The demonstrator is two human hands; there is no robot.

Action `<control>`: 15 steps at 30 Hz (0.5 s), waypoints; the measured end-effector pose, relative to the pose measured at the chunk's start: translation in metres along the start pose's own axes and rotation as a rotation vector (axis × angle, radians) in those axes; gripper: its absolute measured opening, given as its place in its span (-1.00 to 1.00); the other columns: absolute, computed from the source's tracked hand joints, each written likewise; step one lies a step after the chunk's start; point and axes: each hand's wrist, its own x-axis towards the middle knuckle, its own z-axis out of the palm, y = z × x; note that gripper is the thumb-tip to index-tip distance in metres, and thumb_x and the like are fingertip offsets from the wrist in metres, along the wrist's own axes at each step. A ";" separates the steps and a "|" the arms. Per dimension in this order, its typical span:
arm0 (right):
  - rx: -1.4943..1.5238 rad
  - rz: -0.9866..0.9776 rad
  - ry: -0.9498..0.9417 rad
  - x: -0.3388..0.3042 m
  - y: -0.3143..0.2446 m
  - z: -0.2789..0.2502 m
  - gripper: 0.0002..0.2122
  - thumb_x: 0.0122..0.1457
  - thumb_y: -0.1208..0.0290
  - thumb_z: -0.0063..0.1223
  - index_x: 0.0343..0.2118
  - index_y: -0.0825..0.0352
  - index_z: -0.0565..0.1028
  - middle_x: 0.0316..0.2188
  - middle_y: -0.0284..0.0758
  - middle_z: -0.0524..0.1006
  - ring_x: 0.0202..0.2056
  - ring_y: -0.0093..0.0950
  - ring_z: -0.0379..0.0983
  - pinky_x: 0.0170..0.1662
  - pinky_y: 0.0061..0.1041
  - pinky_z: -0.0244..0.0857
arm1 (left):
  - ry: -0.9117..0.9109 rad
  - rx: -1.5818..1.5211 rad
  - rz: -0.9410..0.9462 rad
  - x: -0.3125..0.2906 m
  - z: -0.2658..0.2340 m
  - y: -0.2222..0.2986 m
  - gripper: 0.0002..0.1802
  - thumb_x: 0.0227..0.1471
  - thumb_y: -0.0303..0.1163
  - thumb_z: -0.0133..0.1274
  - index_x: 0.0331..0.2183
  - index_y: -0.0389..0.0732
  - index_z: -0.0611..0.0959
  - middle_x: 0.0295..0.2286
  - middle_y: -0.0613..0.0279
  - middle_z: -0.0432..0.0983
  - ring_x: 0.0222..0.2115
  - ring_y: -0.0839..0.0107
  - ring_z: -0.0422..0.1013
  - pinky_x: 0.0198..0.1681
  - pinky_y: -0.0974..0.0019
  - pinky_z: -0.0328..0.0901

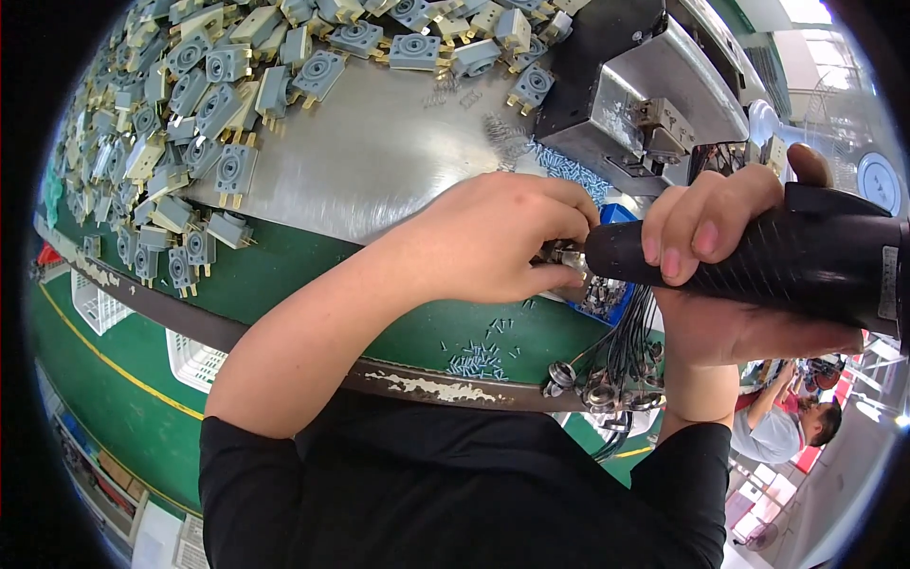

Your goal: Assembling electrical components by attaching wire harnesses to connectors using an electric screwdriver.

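Note:
My right hand point(711, 223) is wrapped round a thick black electric screwdriver point(796, 261), whose body lies sideways with its tapered end pointing left. That end is close beside the fingers of my left hand point(517, 237). The left fingers are bent and pinched round a small shiny metal part point(566, 256), mostly hidden by the fingers. Just beyond and below them is a blue tray point(618, 212) holding small metal pieces, partly covered by the screwdriver and my hands.
Grey square parts with brass terminals point(227, 66) are heaped at the left and back. Loose screws point(479, 360) lie near the bench edge, with more bluish screws point(569, 171) behind my hand. Springs point(502, 137), black wires point(626, 351) and a metal machine point(654, 95) stand around. A co-worker point(782, 427) is at right.

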 end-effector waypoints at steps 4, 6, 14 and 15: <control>0.034 -0.012 -0.021 -0.001 0.005 -0.005 0.06 -0.07 -0.66 -0.02 0.26 0.23 0.23 -0.43 -0.41 0.39 -0.56 -0.53 0.37 -0.43 -0.44 0.34 | -0.029 -0.005 -0.018 0.003 -0.003 0.004 -0.67 -0.04 -0.20 0.37 -0.31 -0.25 0.74 -0.13 0.27 0.65 -0.19 0.11 0.59 -0.12 0.09 0.47; 0.044 -0.012 -0.025 0.000 0.009 -0.009 0.05 -0.08 -0.66 -0.01 0.25 0.23 0.24 -0.43 -0.41 0.39 -0.56 -0.53 0.37 -0.43 -0.44 0.34 | -0.034 0.008 -0.028 0.002 -0.002 0.003 -0.67 -0.03 -0.20 0.37 -0.31 -0.25 0.73 -0.13 0.27 0.64 -0.19 0.10 0.59 -0.12 0.09 0.47; -0.001 -0.113 -0.153 -0.005 0.023 -0.004 -0.04 -0.07 -0.60 0.08 0.13 0.23 0.28 -0.47 -0.39 0.42 -0.59 -0.51 0.38 -0.48 -0.43 0.33 | -0.010 0.008 -0.022 -0.006 -0.002 -0.002 -0.66 -0.02 -0.19 0.36 -0.28 -0.23 0.73 -0.14 0.27 0.64 -0.21 0.09 0.59 -0.12 0.08 0.48; -0.016 -0.112 -0.151 -0.004 0.019 -0.006 -0.04 -0.07 -0.60 0.08 0.13 0.23 0.28 -0.47 -0.39 0.42 -0.59 -0.51 0.38 -0.48 -0.43 0.33 | -0.012 0.000 -0.009 -0.002 -0.002 -0.001 -0.66 -0.02 -0.19 0.36 -0.28 -0.23 0.73 -0.14 0.27 0.64 -0.21 0.09 0.59 -0.12 0.08 0.48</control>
